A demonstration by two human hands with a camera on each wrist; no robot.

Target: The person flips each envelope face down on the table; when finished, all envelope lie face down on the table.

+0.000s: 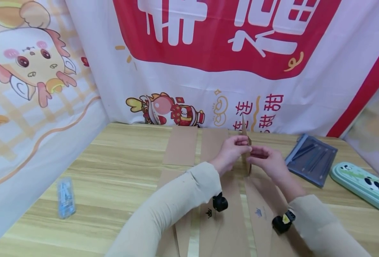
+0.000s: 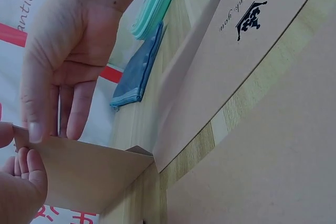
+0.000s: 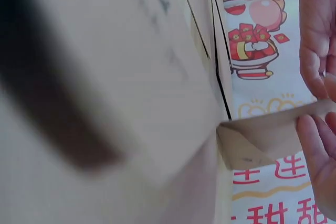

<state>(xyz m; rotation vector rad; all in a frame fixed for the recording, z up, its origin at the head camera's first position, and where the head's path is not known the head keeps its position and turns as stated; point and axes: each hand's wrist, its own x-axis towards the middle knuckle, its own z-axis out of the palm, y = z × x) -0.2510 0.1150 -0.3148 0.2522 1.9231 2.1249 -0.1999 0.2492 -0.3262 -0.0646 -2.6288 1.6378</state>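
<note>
Upright above the table stands a brown kraft-paper piece, seen nearly edge-on in the head view, with a folded flap near its lower end. My left hand grips its upper edge from the left, thumb and fingers at the edge. Opposite, my right hand pinches the same edge between thumb and fingers, close to the left fingertips. Below both hands lie several flat kraft pieces; one carries a dark crown print with "Thank you" beside it. Two more kraft pieces lie farther back, left of the hands.
A blue see-through zip pouch with pens in it lies to the right. Beside it is a green panda pencil case. A small light-blue clear box sits at the left. Printed cloth hangs behind the wooden table.
</note>
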